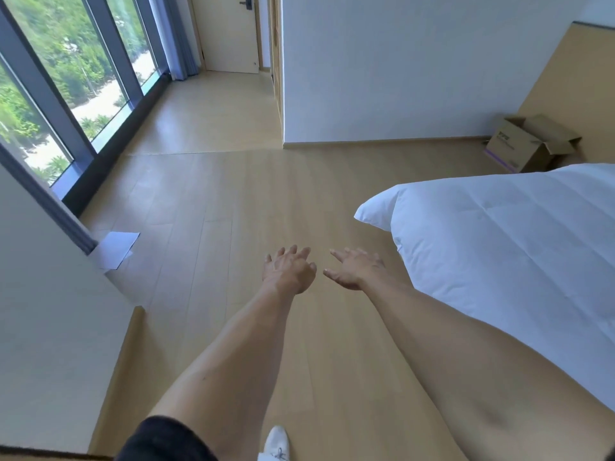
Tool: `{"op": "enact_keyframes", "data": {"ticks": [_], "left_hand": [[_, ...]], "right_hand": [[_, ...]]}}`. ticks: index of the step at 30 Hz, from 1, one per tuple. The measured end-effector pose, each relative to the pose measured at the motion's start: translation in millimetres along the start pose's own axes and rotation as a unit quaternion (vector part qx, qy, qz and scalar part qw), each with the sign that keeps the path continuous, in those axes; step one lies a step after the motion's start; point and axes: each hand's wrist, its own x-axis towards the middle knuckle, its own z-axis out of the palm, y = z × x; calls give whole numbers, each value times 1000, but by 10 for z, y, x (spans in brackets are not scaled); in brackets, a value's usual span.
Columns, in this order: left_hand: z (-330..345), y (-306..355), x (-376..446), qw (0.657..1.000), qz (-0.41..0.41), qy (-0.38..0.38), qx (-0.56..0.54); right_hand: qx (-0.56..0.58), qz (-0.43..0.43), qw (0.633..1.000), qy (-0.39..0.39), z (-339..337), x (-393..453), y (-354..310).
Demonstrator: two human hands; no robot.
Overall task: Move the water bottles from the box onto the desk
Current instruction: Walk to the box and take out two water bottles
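Observation:
A brown cardboard box [529, 146] with its flaps open stands on the floor at the far right, between the white wall and the bed. Its inside is hidden from here, and no water bottle or desk shows. My left hand [288, 271] and my right hand [356, 269] reach forward side by side over the wooden floor, well short of the box. Both hold nothing, with fingers loosely spread.
A bed with a white duvet [499, 254] fills the right side. Tall windows [66, 78] run along the left, with a white sheet of paper [116, 249] on the floor below them. A white wall corner [286, 141] juts out ahead; a door [229, 31] stands far back.

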Motion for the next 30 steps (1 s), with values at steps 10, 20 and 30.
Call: {"op": "enact_keyframes", "data": {"ticks": [10, 20, 30], "left_hand": [[-466, -462, 1364, 999, 29, -17, 23], [-700, -382, 2890, 996, 44, -32, 72], [-1282, 183, 4735, 993, 59, -31, 99]], "right_hand": [[29, 35, 999, 13, -517, 1152, -229], [49, 50, 997, 10, -924, 2514, 83], [91, 59, 994, 8, -1748, 4150, 682]]}}
